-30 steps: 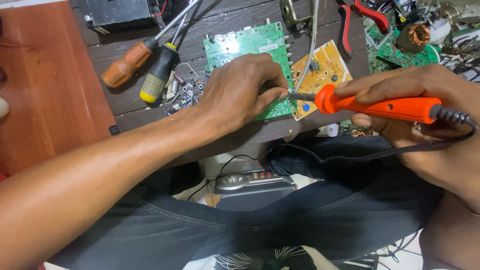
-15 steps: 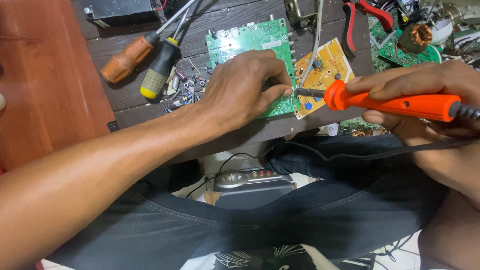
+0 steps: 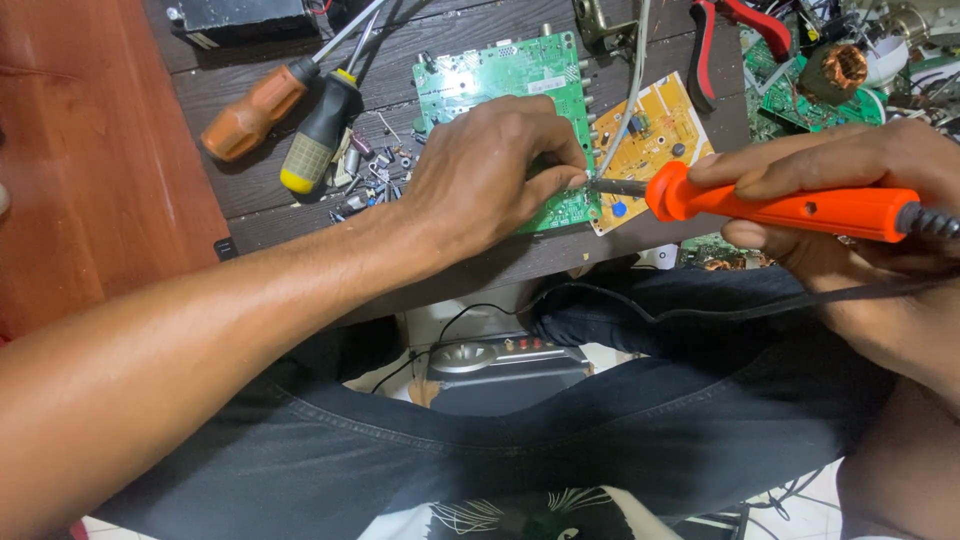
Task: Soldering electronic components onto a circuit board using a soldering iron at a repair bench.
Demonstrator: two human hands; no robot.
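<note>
Dark, worn wooden planks make up the workbench [image 3: 480, 50], which is crowded with electronics parts, with a reddish-brown wooden surface [image 3: 90, 170] beside it on the left.

At the bench's near edge lies a green circuit board [image 3: 500, 75]. The left hand [image 3: 495, 175] rests on top of it, fingers curled, with the fingertips pinched together at the board's right edge; whether they hold anything there is too small to tell. The metal tip of an orange-handled soldering iron [image 3: 790, 207] meets those fingertips, right at the seam between the green board and a yellow circuit board [image 3: 655, 140] lying just beside it. The right hand [image 3: 860, 230] is wrapped around the iron's handle, thumb and fingers closed on it, and the iron's black cord [image 3: 760, 305] trails across the person's dark trousers [image 3: 600, 440].

A grey cable [image 3: 632, 85] runs down over the yellow board. Left of the green board lies a scatter of small loose components [image 3: 375, 175], then two screwdrivers side by side: one with a black and yellow handle [image 3: 318, 140], one with an orange handle [image 3: 250, 112]. Red-handled pliers [image 3: 725, 30] lie at the top right, near more green boards and a copper-wound coil [image 3: 835, 70]. Below the bench edge, a grey power strip [image 3: 505, 360] sits on the floor.
</note>
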